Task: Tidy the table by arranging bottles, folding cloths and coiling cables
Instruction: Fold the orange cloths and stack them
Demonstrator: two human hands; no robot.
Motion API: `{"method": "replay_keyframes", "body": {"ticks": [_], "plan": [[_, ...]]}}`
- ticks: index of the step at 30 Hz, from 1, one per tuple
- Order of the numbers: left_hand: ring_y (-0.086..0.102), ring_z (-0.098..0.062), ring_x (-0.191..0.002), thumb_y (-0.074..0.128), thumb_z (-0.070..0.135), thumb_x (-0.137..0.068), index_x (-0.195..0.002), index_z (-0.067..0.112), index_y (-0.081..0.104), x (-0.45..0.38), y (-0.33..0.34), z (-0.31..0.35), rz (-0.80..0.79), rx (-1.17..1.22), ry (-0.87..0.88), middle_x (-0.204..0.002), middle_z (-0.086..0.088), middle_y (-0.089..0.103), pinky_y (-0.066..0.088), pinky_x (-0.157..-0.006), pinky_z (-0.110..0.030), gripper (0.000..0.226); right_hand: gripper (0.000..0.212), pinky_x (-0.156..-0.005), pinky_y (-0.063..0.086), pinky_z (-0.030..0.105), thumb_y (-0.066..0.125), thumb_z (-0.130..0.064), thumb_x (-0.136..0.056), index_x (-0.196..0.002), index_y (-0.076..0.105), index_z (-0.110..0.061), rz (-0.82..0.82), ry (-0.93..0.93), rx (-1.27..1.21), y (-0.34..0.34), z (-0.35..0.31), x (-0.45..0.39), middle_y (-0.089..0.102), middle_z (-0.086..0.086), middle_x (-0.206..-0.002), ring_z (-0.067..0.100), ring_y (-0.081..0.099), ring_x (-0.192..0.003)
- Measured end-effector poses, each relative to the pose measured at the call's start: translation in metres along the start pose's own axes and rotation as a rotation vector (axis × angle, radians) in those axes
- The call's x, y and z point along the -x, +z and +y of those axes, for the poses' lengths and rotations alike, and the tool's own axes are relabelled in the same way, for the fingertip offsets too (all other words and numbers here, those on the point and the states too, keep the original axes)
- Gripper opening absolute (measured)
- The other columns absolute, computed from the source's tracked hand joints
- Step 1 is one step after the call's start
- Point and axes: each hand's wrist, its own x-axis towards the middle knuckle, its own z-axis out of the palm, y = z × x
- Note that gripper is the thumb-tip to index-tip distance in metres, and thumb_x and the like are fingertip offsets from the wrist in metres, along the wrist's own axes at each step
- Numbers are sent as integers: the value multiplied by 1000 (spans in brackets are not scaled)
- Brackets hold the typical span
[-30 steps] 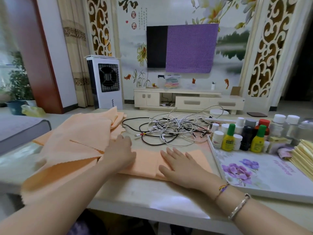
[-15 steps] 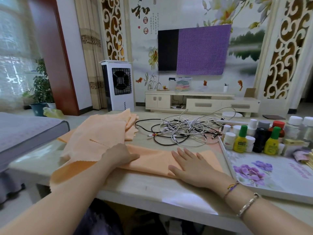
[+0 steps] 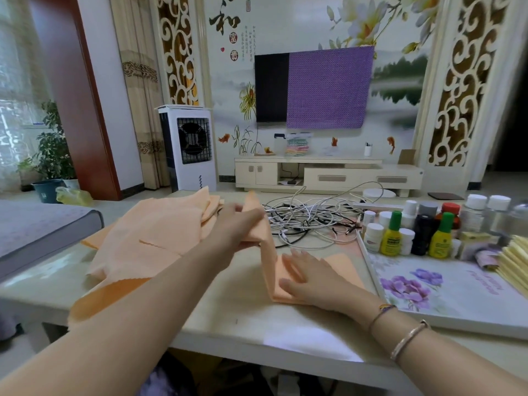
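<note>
Orange cloth (image 3: 314,270), half-folded, is lying near the front edge of the tabletop (image 3: 228,315) while its free end is being lifted. The left hand (image 3: 237,224) is pinching that raised end between curled fingers and thumb and carrying it up above the flat part, apparently so that it can be laid over as the next fold. The right hand (image 3: 308,277) is lying spread and flat on the lower layer, pressing it to the tabletop, which is probably keeping the cloth from sliding and giving the crease a fixed line. More orange cloths (image 3: 148,238) are sitting in a loose heap just to the left, one corner hanging over the table's edge. A tangle of cables (image 3: 308,221) is lying uncoiled behind the fold, near but apart from it. Bottles (image 3: 414,230) are standing grouped at the far end of a flowered board (image 3: 443,284) on the right, beside a stack of yellow cloths (image 3: 514,258). Judged from this layout, folding is under way and coiling is not yet begun.
</note>
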Motion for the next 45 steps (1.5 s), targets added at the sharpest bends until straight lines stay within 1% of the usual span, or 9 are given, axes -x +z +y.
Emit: {"method": "replay_keyframes", "body": {"ticks": [2, 5, 10, 13, 19, 22, 33, 40, 45], "plan": [[62, -16, -74, 66, 20, -87, -118, 10, 49, 4, 24, 0, -86, 24, -17, -101, -10, 62, 54, -47, -24, 36, 34, -94, 42, 33, 49, -24, -97, -126, 55, -7, 243, 118, -436, -17, 4, -5, 55, 16, -130, 22, 54, -115], [65, -18, -75, 67, 20, -87, -114, 11, 48, 13, 52, -4, -272, 5, -33, -103, -15, 62, 58, -56, -30, 34, 36, -57, 48, 31, 35, -33, -103, -93, 57, -6, 371, 390, -1018, -56, 13, 1, 63, 18, -87, 21, 58, -67], [64, -15, -85, 51, 43, -94, -106, 11, 61, 11, 71, -27, -438, -281, 213, -92, -4, 70, 51, -79, -25, 36, 41, -42, 39, 19, 38, -54, -97, -92, 51, -15, 211, 574, -794, -85, 32, 25, 50, 6, -70, 14, 49, -46], [53, -6, -109, 46, 41, -98, -117, 19, 63, 7, 64, -47, -400, -663, 490, -117, 7, 62, 36, -84, -7, 34, 24, -55, 41, 22, 57, -29, -92, -107, 55, -10, 171, 480, -370, -78, 40, 26, 55, 8, -84, 18, 57, -67], [4, -16, -148, 2, 85, -69, -151, 37, 16, 10, 60, -79, -558, -1180, 562, -160, 10, 5, 8, -119, -43, 96, 56, -58, 36, 23, 63, -13, -83, -134, 38, -14, 220, 402, -232, -61, 44, 22, 50, 2, -93, 17, 49, -85], [-3, -18, -148, 2, 88, -70, -151, 42, 4, 14, 59, -80, -590, -1291, 624, -160, 12, -4, 4, -119, -44, 93, 56, -53, 33, 20, 61, -11, -83, -133, 38, -17, 230, 344, -179, -60, 44, 23, 52, -2, -81, 12, 49, -74], [-1, -23, -148, 5, 60, -93, -148, 49, 7, 17, 62, -80, -707, -1393, 766, -161, 9, 0, 9, -119, -42, 57, 44, -93, 32, 40, 47, -30, -91, -130, 36, -13, 101, 377, 465, -65, 33, 33, 56, 11, -126, 32, 43, -124], [7, -20, -148, 11, 76, -79, -150, 44, 5, 22, 57, -76, -679, -1332, 743, -160, 10, 10, 13, -118, -37, 77, 59, -83, 48, 33, 56, -20, -87, -139, 28, -11, 34, 472, -108, -74, 42, 26, 63, 10, -105, 23, 60, -96], [58, -23, -107, 62, 40, -82, -149, 40, 10, 32, 61, -60, -320, -1019, 913, -122, 4, 59, 43, -77, -30, 85, 12, -45, 38, 19, 48, 3, -89, -81, 50, -6, 240, 436, -1153, -94, 23, 28, 43, 4, -58, 12, 41, -47]]}}
